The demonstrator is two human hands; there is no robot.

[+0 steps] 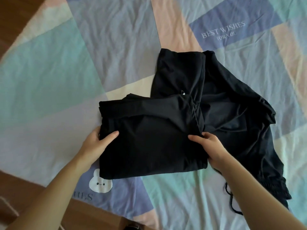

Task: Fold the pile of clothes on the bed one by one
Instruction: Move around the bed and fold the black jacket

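You will find the folded black garment (149,138) is thin, matt woven cloth with a smooth face and fine creases. The second black garment (240,113) is matt cloth too, with a braided cord (230,199). The bed sheet (83,63) is soft, wrinkled, matt printed cotton-like cloth. The floor (10,22) shows smooth wood.
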